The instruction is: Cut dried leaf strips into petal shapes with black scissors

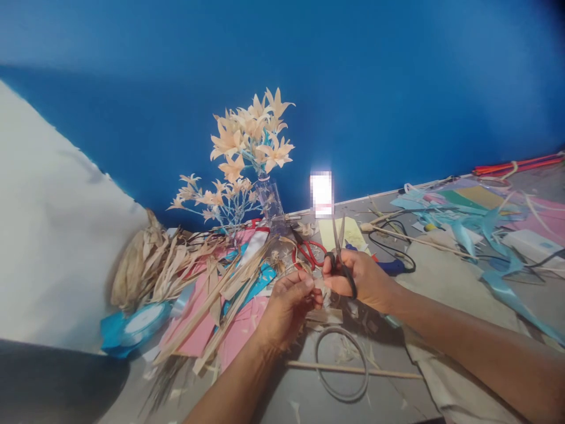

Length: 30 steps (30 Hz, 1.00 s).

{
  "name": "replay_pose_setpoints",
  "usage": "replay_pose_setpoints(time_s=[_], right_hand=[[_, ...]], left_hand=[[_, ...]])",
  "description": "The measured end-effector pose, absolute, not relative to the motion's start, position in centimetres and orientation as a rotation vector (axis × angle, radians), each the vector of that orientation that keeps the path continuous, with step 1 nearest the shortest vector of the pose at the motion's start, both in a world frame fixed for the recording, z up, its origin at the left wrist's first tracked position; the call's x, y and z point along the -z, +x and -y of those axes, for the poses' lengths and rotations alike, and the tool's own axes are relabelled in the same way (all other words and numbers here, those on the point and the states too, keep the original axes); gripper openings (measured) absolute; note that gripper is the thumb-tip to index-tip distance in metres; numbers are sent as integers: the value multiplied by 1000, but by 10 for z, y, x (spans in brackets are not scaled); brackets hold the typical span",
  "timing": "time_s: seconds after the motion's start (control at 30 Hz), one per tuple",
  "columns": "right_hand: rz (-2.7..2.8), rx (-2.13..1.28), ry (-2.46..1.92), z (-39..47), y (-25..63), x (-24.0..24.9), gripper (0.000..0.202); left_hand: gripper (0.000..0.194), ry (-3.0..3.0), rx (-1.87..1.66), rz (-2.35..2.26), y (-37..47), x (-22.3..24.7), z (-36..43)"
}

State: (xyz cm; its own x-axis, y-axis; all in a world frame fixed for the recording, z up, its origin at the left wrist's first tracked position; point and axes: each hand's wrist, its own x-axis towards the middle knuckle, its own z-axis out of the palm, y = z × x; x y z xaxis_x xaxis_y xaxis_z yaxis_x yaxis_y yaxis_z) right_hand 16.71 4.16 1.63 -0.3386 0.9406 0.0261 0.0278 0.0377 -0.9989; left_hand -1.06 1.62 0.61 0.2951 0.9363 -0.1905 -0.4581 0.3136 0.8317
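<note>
My right hand [368, 282] is closed around the black handles of a pair of scissors [339, 247], whose blades point upward and stand slightly apart. Its thumb and fingertips also meet a small pale piece of husk [318, 284]. Across from it, my left hand [286, 300] pinches the same piece between thumb and fingers, so much of it is hidden. Just behind the fingers lies a second pair of scissors with red handles [314, 254]. Below the hands, a grey ring [318, 368] rests over a thin wooden stick [392, 373].
Dried husks [136, 265], pink paper [238, 335] and a ribbon roll [145, 324] cover the left side. Pale artificial flowers [276, 153] stand in a clear bottle [270, 203] by the blue wall. Right lie a blue-handled tool [391, 267], a cord and blue ribbon [507, 288].
</note>
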Motion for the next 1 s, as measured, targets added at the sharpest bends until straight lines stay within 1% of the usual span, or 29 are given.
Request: replay_pose_setpoints(time_s=[0.1, 0.2, 0.3, 0.47, 0.53, 0.73, 1.0], right_hand=[[1439, -1366, -1061, -39, 163, -15, 20], [1454, -1381, -1059, -37, 161, -16, 22], [1560, -1517, -1005, -39, 165, -20, 27], [1931, -1820, -851, -47, 185, -24, 41], [2025, -1871, -823, -49, 189, -25, 44], [2182, -1819, -820, -48, 191, -28, 49], [2140, -1889, -963, -51, 193, -18, 50]], left_hand=[[22, 726, -1044, -734, -9, -5, -15], [19, 750, -1077, -772, -7, -6, -15], [18, 753, -1104, -789, -10, -9, -16], [14, 782, -1144, -824, -18, -15, -20], [12, 790, -1153, -838, -20, -16, -21], [10, 780, -1153, -875, -20, -15, -21], [12, 764, -1154, -911, -22, -16, -21]])
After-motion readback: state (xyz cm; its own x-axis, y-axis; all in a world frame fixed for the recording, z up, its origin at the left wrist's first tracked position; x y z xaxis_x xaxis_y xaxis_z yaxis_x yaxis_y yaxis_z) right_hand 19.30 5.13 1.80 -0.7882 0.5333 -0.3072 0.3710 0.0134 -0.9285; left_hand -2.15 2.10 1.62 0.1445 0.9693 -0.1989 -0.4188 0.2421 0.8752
